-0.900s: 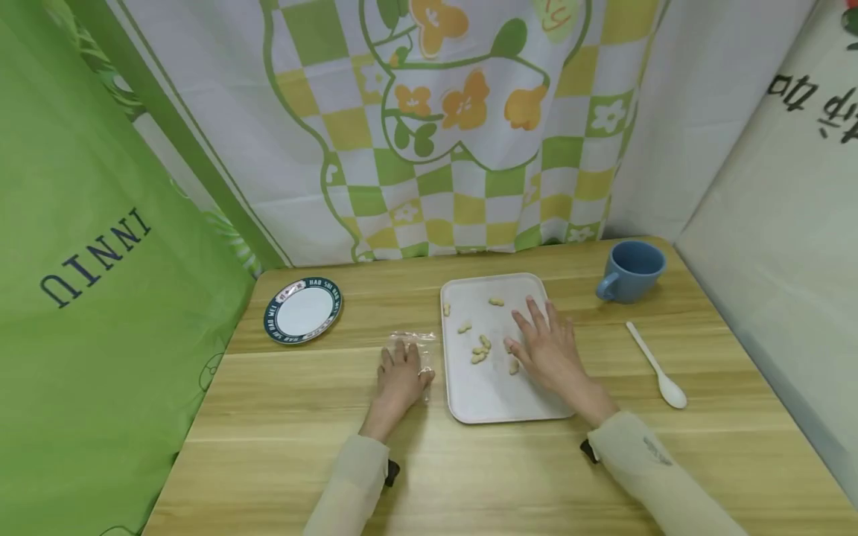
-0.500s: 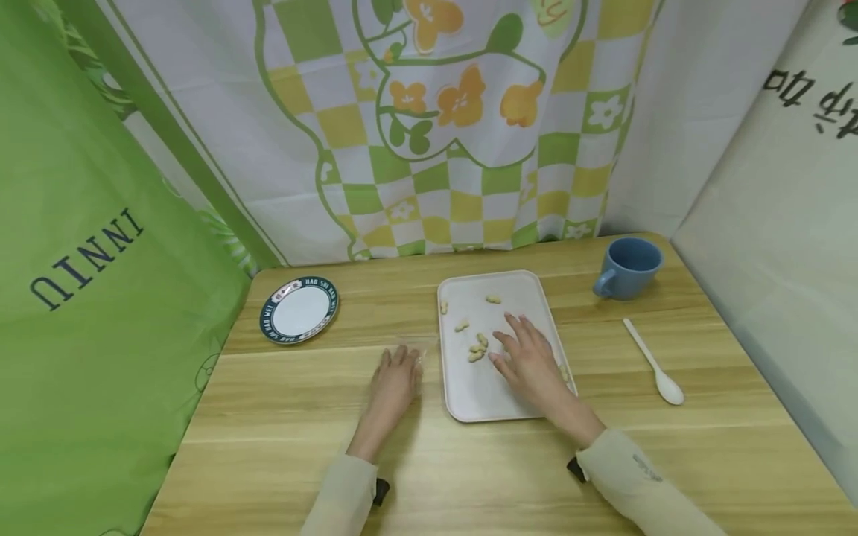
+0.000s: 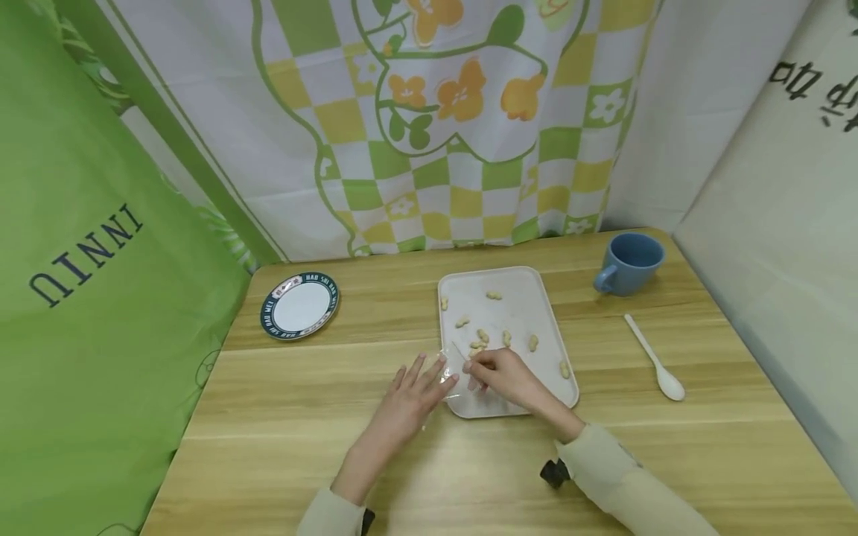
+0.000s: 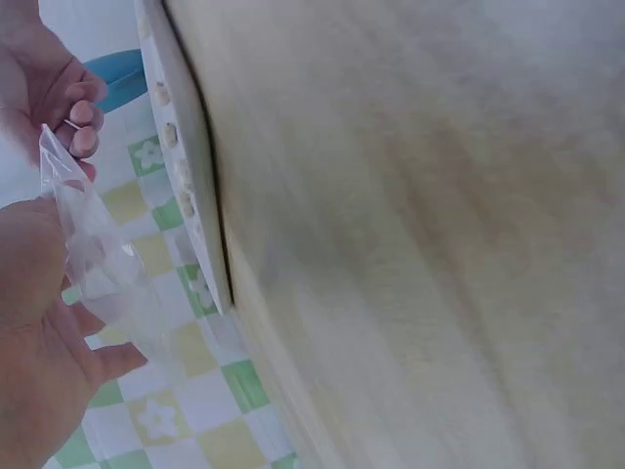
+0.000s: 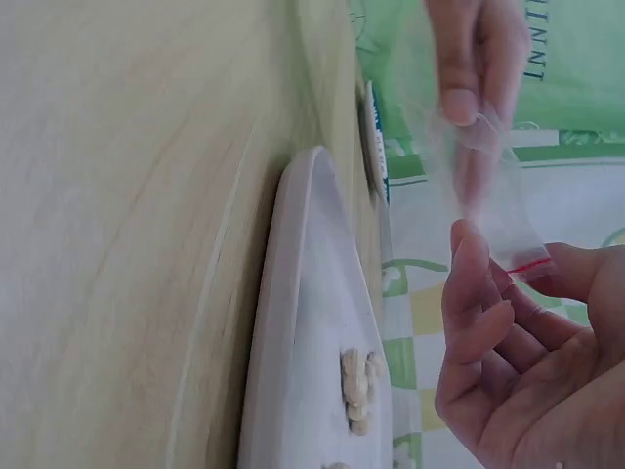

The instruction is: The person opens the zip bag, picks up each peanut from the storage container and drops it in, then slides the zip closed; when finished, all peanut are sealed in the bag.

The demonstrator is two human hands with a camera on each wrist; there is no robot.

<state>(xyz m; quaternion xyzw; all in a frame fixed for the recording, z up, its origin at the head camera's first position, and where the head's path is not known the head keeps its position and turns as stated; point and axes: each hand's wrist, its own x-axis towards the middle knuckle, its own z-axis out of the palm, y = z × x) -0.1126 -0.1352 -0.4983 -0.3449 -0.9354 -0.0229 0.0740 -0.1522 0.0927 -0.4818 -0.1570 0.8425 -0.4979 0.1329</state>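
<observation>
A clear plastic zip bag [image 3: 453, 363] with a red strip, seen in the right wrist view, is held up between both hands over the tray's near left edge. My left hand [image 3: 402, 408] holds it between thumb and fingers, the other fingers spread. My right hand [image 3: 511, 378] pinches the bag's edge by the red strip [image 5: 530, 265], its fingers curled. Below, a white tray [image 3: 469, 284] carries several peanuts in their shells, one peanut [image 3: 494, 295] near the far end. Part of the peanut cluster lies hidden behind the right hand.
A white plate [image 3: 300, 306] with a dark green rim stands at the back left of the wooden table [image 3: 268, 417]. On the right are a blue mug [image 3: 630, 264] and a white spoon [image 3: 655, 359]. A checked curtain [image 3: 462, 201] hangs behind the table.
The left hand has lifted the bag off the table and moved right to the tray. The right hand has left the peanuts, come left and taken the bag's edge. Peanuts on the tray's right have shifted.
</observation>
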